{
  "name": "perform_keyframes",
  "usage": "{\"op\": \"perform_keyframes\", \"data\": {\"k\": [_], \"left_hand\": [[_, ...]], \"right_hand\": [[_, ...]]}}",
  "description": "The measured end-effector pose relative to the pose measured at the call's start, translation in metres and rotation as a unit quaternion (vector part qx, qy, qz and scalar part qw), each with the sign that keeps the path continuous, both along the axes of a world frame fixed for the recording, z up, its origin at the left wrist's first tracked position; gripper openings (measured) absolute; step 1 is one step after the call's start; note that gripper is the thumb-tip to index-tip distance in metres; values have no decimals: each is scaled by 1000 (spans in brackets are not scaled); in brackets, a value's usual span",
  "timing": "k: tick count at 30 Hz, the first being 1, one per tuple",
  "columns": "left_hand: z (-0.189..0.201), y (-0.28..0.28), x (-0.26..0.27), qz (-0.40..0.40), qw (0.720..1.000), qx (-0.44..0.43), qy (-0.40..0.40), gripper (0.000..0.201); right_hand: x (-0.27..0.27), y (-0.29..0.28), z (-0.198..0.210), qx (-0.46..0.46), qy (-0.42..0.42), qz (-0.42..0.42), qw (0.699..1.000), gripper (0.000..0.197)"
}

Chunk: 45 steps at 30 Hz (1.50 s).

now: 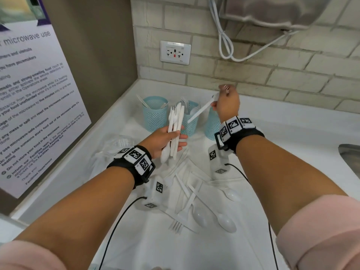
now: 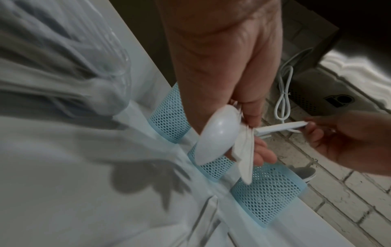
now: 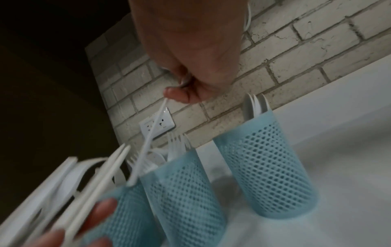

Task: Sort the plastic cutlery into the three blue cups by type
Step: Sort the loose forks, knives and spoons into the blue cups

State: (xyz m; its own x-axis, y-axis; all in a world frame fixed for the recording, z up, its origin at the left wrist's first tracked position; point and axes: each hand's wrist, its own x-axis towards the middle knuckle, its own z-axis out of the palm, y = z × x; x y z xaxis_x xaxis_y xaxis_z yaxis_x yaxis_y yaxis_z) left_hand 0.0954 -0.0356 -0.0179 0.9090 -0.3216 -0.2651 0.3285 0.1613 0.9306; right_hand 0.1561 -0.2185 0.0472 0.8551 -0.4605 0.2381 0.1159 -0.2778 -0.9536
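Note:
Three blue mesh cups stand in a row at the back of the white counter: left cup, middle cup, right cup. Forks stick out of the middle cup, spoons out of the right cup. My left hand grips a bundle of white cutlery, with a spoon bowl at its lower end. My right hand pinches one white utensil by its upper end, slanting over the middle cup; its type is unclear. Loose cutlery lies near me.
Clear plastic wrappers lie left of the loose pile. A brick wall with a socket and a hanging white cable backs the counter. A notice board closes the left side. A sink edge shows at the right.

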Motion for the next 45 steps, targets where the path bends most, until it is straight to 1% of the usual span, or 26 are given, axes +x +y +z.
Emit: {"op": "perform_keyframes", "data": {"k": [2,3,5,8,11,13,15,18,20,22,25,27,28,30,33,35,38,43,45], "left_hand": [[1,3,3,10,1000,-4,-2,31],[2,3,4,16,1000,-7,-3,30],[2,5,6,27,999,-20,0,30],[2,5,9,37,999,-40,8,32],[1,5,11,41,998,-51,16,32],[0,4,11,40,997,-60,23,32],[0,5,12,36,997,-66,28,31],[-1,6,12,25,996,-71,37,31],[-1,7,12,19,996,-75,40,30],[-1,9,12,14,996,-78,41,31],[-1,10,11,14,996,-80,41,32],[0,10,10,14,996,-80,38,32],[0,10,9,14,996,-80,38,31],[1,9,8,12,996,-80,37,30],[2,9,6,3,996,-80,38,30],[3,9,5,1,995,-85,43,30],[4,6,2,-3,995,-87,50,30],[6,2,-3,-18,995,-82,55,22],[7,1,-4,-21,995,-77,54,19]], "right_hand": [[6,0,16,42,-51,-28,997,23],[8,2,21,48,-71,-33,996,20],[11,7,25,28,-99,-32,994,19],[18,17,16,-46,-100,-9,994,26],[25,25,-3,-154,-62,47,985,30],[29,29,-15,-234,-32,90,967,33],[31,32,-24,-317,-8,115,941,36],[32,37,-31,-424,50,83,900,37],[30,39,-35,-453,95,43,885,36],[25,40,-36,-453,126,22,882,36],[25,45,-33,-443,155,51,882,37],[24,47,-30,-429,151,50,889,39],[23,47,-27,-419,138,54,896,40],[22,42,-23,-398,83,71,911,39],[18,33,-18,-341,-29,96,935,31],[12,31,-14,-297,-63,123,945,27],[3,29,-11,-275,-50,155,948,29],[-8,26,-14,-271,5,199,942,32],[-9,25,-16,-228,48,240,942,30]]}}
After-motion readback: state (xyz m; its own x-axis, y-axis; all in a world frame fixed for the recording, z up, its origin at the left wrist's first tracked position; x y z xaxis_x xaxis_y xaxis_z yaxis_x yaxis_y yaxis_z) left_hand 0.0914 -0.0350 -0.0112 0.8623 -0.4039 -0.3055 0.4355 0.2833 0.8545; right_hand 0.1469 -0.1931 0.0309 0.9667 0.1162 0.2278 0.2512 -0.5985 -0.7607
